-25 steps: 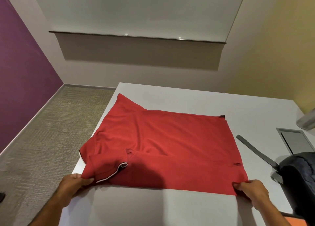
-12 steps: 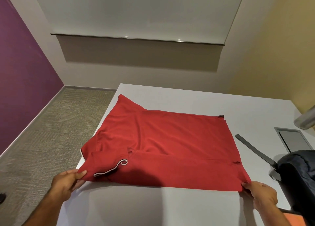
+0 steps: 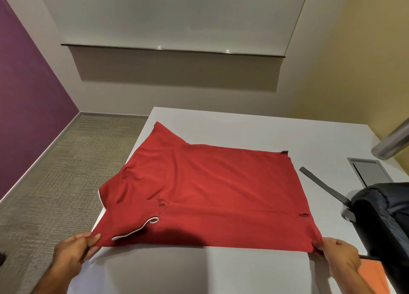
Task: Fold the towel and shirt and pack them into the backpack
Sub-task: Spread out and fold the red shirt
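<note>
You're mid-fold on the red shirt (image 3: 205, 194), spread at frame centre on the surface (image 3: 254, 129). Your left hand (image 3: 73, 252) and right hand (image 3: 338, 255) pinch its near corners. Next, carry that edge over evenly; the backpack (image 3: 389, 218) waits at right.

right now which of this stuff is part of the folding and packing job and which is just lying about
Job:
- red shirt, near edge pinched by left hand and right hand
- dark backpack, at the right
- orange cloth, perhaps the towel

Lying about:
- metal cylinder
- grey panel set in table
</note>
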Tool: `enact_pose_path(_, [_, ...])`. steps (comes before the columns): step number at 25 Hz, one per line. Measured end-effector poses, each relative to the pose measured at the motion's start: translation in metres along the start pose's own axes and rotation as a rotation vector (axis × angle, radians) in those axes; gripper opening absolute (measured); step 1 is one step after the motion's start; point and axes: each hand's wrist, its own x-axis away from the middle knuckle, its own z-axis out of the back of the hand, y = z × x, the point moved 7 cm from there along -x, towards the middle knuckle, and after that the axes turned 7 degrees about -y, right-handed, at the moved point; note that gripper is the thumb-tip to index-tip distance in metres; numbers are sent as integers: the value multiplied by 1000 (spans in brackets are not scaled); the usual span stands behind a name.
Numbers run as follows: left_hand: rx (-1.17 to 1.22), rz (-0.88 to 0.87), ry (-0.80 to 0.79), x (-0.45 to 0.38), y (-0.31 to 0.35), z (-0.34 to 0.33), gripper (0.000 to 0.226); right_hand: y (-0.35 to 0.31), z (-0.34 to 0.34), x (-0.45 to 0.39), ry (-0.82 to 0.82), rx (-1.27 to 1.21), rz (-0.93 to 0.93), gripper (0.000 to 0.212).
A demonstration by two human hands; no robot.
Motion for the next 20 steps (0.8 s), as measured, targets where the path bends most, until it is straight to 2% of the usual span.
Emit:
enact_pose_path(2, [-17, 9, 10, 4, -8, 11, 38, -3, 5, 22, 38, 27, 35, 11])
enact_pose_path(4, [-29, 8, 27, 8, -13, 21, 35, 17, 9, 11, 0, 79, 34, 14])
enact_pose_path(7, [-73, 9, 18, 18, -21, 28, 31, 47, 12, -12, -59, 119, 38, 34])
enact_pose_path(11, [-167, -12, 49, 28, -33, 37, 25, 14, 18, 57, 24, 115, 96, 16])
enact_pose_path(20, [-247, -21, 67, 27, -46, 54, 30, 39, 29, 41, 9, 187, 35, 15])
